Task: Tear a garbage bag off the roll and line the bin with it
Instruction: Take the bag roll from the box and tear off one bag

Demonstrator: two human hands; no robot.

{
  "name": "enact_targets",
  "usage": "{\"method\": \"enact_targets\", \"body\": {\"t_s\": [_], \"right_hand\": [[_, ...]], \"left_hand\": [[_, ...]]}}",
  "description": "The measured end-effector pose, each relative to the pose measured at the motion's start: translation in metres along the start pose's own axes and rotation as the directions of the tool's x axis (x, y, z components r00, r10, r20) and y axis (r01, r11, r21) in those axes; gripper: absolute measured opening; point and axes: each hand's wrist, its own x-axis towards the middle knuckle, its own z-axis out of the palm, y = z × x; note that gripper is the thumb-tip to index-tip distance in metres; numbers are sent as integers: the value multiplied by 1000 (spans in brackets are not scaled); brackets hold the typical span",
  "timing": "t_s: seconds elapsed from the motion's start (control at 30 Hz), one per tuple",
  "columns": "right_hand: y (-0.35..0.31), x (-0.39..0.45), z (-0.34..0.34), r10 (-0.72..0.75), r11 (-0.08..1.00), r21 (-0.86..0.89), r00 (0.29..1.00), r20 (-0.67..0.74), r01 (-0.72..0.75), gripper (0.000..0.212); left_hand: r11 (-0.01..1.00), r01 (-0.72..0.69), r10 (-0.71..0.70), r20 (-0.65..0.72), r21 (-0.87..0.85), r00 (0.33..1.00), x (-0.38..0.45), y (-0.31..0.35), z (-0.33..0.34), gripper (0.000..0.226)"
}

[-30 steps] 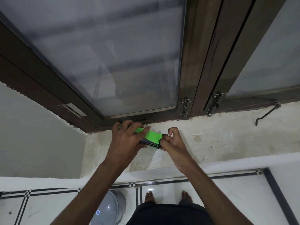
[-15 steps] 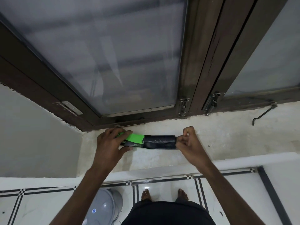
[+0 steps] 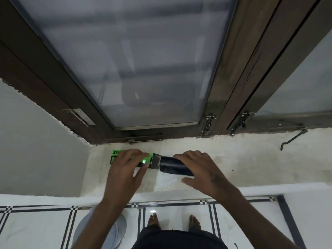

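A green cardboard box [image 3: 115, 156] lies on the pale window sill [image 3: 251, 162]. A black garbage bag roll [image 3: 170, 167] sticks out of its right end. My left hand [image 3: 124, 169] holds the box, fingers over its top and thumb at its near side. My right hand [image 3: 203, 169] lies over the right part of the roll, fingers on top and thumb spread apart toward me. The far end of the roll is hidden under that hand. A grey round bin [image 3: 119, 229] stands on the floor below, partly behind my left forearm.
A dark wooden window frame with frosted glass rises right behind the sill. A metal window hook [image 3: 292, 139] lies on the sill at the right. A grey wall closes the sill's left end. My bare feet [image 3: 152, 220] stand on white tiles with black lines.
The roll has come further out of the box and both now rest on the sill. My right hand went from pinching the roll's end to lying over it.
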Motion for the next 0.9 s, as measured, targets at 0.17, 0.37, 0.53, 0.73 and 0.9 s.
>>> {"method": "enact_targets", "body": {"t_s": [0.17,0.37,0.53,0.73,0.9], "right_hand": [[13,-9,2,206,908,386,976,-72,-163,50],[16,-31,-15,433,306,928,899,65,-215,35],[6,-44,-21,446,306,939,895,5,-158,23],[12,-49,-17,523,485,865,836,-166,-131,16],[12,-54,-26,509,263,963,857,-82,-64,13]], "left_hand": [[939,138,-102,128,-314,987,-11,34,6,16],[347,621,-368,507,-703,780,4,77,32,27],[79,694,-221,667,-715,712,33,111,44,29],[-12,774,-244,753,-633,611,42,112,57,37],[-187,798,-184,819,-572,544,42,107,61,59]]}}
